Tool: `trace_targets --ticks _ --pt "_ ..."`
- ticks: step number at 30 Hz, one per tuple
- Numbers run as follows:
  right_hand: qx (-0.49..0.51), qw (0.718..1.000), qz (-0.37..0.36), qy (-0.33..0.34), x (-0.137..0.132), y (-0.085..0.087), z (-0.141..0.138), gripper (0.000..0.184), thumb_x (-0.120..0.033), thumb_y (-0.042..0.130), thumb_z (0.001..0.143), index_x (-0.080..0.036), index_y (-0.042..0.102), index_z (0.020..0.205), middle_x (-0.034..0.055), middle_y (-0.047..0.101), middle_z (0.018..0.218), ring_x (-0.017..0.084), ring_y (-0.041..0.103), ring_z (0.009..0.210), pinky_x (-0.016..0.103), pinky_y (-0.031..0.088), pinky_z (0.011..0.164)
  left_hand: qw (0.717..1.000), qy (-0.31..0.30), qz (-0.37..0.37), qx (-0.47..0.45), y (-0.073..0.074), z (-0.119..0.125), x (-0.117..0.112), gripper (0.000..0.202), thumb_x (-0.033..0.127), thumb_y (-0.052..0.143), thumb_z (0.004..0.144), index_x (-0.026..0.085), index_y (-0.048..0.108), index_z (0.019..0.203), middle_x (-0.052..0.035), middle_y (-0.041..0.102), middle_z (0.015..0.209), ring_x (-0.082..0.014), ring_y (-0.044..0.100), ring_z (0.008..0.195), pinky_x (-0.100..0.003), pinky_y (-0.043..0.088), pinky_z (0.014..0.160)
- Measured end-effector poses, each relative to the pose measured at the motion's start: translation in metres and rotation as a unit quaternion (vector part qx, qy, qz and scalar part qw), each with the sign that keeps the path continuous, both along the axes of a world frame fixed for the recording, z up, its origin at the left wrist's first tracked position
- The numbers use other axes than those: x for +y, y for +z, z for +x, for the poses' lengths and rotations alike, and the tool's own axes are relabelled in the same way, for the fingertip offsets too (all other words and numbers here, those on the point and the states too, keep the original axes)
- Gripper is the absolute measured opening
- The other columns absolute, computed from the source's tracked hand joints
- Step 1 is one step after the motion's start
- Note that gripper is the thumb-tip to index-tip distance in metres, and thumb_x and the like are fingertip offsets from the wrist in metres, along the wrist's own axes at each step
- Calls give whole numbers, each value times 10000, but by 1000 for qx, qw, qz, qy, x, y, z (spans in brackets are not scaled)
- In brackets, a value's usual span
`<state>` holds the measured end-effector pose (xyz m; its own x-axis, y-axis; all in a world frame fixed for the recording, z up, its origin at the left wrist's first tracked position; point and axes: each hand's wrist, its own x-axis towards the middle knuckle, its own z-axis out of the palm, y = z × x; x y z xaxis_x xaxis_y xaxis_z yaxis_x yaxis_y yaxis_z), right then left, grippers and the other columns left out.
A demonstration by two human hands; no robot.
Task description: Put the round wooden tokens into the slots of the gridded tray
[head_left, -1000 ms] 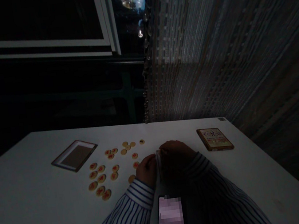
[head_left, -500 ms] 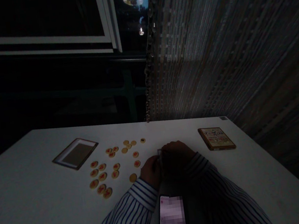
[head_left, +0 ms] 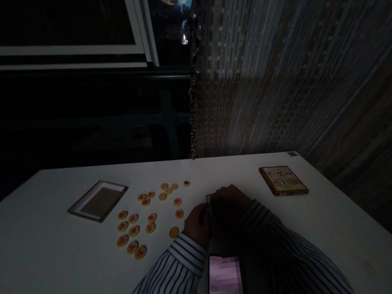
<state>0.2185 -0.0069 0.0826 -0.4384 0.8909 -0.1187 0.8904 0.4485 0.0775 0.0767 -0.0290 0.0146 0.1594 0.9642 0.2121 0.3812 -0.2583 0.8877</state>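
Note:
My left hand [head_left: 197,225] is closed beside the round wooden Chinese chess pieces, its fingers curled inward. Close against it, my right hand [head_left: 232,200] is also closed, with most of its fingers in deep shadow. A thin pale edge [head_left: 208,199] of some object shows between the two hands; its kind is too dark to tell. Nearest to my left hand lies a plain-faced chess piece [head_left: 174,232]. Farther left spread several pieces with red characters [head_left: 134,231], and a small group of blank-faced pieces [head_left: 168,190] lies behind. One piece with a dark mark [head_left: 187,183] sits apart.
A phone [head_left: 217,279] lies at the near edge, below my hands. An open shallow box part [head_left: 99,201] is on the left of the white table [head_left: 52,262]; a printed box lid [head_left: 284,180] lies on the right. Behind the table hangs a string curtain [head_left: 246,87].
The view has shifted very slightly. Both hands stay together in nearly the same place, and the pieces on the table have not moved.

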Motion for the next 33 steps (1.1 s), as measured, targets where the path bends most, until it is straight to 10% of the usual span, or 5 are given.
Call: trace_targets --ticks 33 --pt "-23 999 -12 40 0 -4 3 222 -338 446 749 -209 621 790 75 641 804 233 582 757 361 417 630 994 -6 45 96 -3 1 1 242 207 409 766 159 570 940 -62 625 918 -162 570 860 -306 460 765"
